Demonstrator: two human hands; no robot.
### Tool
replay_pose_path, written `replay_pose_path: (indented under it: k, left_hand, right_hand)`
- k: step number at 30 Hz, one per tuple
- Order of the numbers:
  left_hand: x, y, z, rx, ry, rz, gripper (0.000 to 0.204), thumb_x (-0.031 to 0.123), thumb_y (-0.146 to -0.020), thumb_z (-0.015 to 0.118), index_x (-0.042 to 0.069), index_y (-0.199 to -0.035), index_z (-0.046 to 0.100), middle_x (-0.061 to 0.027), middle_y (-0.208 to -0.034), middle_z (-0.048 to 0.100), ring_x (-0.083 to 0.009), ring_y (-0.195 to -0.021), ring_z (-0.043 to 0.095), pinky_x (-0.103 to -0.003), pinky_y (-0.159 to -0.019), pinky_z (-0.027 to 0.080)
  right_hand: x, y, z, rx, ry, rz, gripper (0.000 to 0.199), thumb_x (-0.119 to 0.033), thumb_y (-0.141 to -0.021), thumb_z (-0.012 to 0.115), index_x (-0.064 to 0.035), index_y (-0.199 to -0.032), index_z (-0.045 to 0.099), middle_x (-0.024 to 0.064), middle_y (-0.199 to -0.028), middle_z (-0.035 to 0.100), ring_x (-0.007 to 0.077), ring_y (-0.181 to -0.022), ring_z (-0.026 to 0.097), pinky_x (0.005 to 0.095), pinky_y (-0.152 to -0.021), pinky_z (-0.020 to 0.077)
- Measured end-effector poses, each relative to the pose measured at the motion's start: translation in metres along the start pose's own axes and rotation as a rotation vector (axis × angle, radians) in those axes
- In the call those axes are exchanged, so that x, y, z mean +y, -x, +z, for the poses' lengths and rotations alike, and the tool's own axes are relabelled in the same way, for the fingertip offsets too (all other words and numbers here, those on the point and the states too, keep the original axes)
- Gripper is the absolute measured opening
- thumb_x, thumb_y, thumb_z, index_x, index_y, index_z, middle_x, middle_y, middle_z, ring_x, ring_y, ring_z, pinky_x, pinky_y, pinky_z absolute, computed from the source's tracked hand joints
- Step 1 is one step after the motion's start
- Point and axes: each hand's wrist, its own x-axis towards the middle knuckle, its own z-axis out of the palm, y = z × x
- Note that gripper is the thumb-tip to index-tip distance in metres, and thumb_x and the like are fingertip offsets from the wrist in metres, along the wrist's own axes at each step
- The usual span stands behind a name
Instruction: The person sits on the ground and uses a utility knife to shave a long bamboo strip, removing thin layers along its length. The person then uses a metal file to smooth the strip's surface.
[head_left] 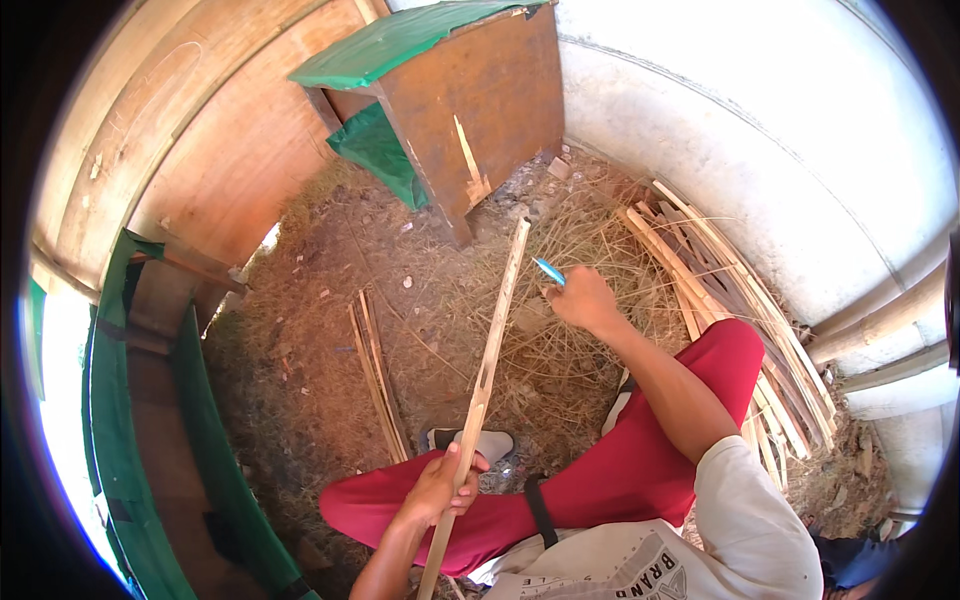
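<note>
The long pale wood strip (492,350) ran from the lower edge, away from the person, its far end pointing toward the brown cabinet (485,115) and leaning slightly right. The left hand (440,487) was closed around its lower part, above the red-trousered thigh (375,505). The right hand (585,300) gripped a slim blue tool (549,271), its tip near the strip's far end, a gap between. The brown earth floor (300,345) carried shavings (570,235), between a wooden wall (230,130) and a white wall (730,110). Bundled strips (715,270) hemmed the right side; leftward, floor stretched past two thin strips (377,380) to a green-covered frame (130,440).
</note>
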Motion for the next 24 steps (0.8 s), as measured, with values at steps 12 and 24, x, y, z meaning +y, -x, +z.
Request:
replay_pose_path:
  k: [12, 24]
  left_hand:
    - [0.0, -0.039, -0.007, 0.076, 0.003, 0.04, 0.052, 0.05, -0.109, 0.034, 0.003, -0.111, 0.057, -0.0015, -0.072, 0.048, -0.011, -0.053, 0.046, -0.029, -0.048, 0.048]
    - [0.016, -0.069, 0.002, 0.202, -0.065, 0.113, 0.039, 0.04, -0.11, 0.037, 0.009, -0.09, 0.05, 0.0018, -0.065, 0.044, -0.0082, -0.051, 0.039, -0.025, -0.044, 0.034]
  right_hand:
    - [-0.007, 0.007, -0.01, -0.341, -0.907, 0.2, 0.036, -0.027, -0.091, 0.074, -0.0087, -0.068, 0.053, 0.0001, -0.056, 0.046, 0.0108, -0.044, 0.039, 0.0321, -0.045, 0.0358]
    - [-0.014, 0.052, 0.019, -0.13, 0.267, -0.347, 0.015, -0.014, -0.078, 0.066, -0.0014, -0.083, 0.072, 0.0233, -0.079, 0.068, 0.0407, -0.076, 0.07, 0.0506, -0.071, 0.0568]
